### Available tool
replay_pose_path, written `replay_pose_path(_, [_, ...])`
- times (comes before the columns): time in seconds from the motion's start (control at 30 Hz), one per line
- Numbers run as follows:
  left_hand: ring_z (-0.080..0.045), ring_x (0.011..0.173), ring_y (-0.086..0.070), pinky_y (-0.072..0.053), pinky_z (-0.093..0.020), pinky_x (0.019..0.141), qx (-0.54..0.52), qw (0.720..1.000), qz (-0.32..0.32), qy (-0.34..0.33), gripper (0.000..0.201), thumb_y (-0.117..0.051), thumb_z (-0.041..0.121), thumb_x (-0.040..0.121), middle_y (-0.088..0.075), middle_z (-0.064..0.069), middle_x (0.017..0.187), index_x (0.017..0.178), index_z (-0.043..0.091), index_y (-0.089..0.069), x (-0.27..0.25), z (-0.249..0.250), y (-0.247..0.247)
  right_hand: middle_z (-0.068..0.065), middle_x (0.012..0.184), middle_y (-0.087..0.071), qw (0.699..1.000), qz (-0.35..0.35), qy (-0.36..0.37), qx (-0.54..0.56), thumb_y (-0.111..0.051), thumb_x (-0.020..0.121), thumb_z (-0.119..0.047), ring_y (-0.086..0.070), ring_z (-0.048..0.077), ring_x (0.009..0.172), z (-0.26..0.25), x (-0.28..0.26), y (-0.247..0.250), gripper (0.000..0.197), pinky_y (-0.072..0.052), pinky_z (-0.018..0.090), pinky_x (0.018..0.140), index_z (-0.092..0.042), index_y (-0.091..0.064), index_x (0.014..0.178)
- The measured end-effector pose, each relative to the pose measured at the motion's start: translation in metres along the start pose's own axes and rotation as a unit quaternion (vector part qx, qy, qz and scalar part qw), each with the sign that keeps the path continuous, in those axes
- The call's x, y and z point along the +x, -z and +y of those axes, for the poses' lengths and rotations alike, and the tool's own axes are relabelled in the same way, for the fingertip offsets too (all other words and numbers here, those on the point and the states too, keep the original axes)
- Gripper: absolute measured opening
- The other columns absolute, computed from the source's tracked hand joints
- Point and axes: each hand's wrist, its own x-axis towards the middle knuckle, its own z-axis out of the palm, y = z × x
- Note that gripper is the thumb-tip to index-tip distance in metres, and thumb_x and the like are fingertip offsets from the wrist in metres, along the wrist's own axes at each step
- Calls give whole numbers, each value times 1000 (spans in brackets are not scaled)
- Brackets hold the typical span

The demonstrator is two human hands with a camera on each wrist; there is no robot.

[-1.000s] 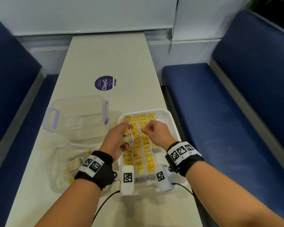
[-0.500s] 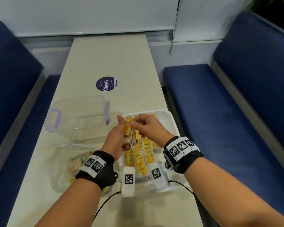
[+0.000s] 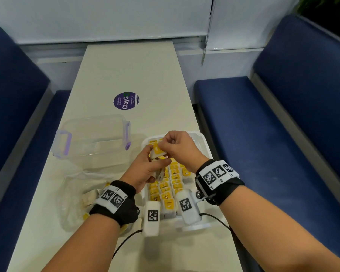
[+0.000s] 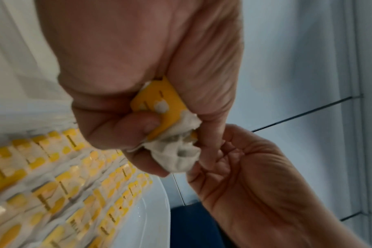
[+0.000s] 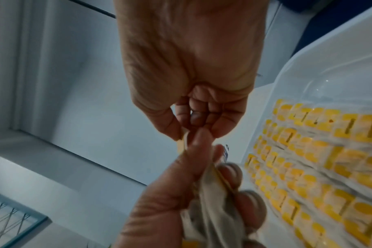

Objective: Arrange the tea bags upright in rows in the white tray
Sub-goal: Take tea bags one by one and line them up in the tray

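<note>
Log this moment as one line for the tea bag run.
left hand: grips tea bags | right hand: pinches one bag from them | tray: rows mostly filled | place: above tray

Right hand [image 3: 180, 148] now pinches held tea bags [image 3: 157, 152]

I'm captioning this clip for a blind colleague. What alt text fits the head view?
Over a white plastic tray nearly filled with upright rows of yellow-labelled tea bags, the left hand holds a small bunch of tea bags while the right hand pinches one of them. A clear plastic box with purple clips sits beside it on a pale table.
</note>
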Motion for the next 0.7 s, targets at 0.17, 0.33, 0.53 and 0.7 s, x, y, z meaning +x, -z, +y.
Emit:
replay_pose_path(0.17, [-16,51,-32,-21,-23,45,48,998,50,11,48,-71,15,88,-41,0,57,126,36,-52,3,-7,11,2,85,-65,946,-15,91,-310,-53,93,-14,-58,14,77,-4,8,16,19,-46,26,70,-16,-70,101])
replay_pose_path(0.33, [-14,56,-40,-32,-24,49,95,993,53,-41,24,-73,27,88,-48,4,64,112,32,-69,-2,-1,3,-2,84,-62,937,-85,90,-326,-60,90,-13,-55,11,77,2,2,24,20,-42,22,71,-19,-68,108])
replay_pose_path(0.53, [2,48,-49,-37,-15,49,95,990,86,-61,10,-72,20,88,-58,16,57,81,13,-70,2,4,-8,0,64,-60,985,0,78,-155,-71,82,-13,-49,0,51,22,-1,18,22,-40,16,54,-25,-54,81])
replay_pose_path(0.7, [-15,55,-41,-31,-23,45,22,991,124,-45,11,-75,20,85,-57,3,69,85,10,-70,4,2,-6,-5,60,-54,994,14,67,-81,-74,78,-5,-47,0,51,34,-5,18,31,-42,17,56,-26,-52,82])
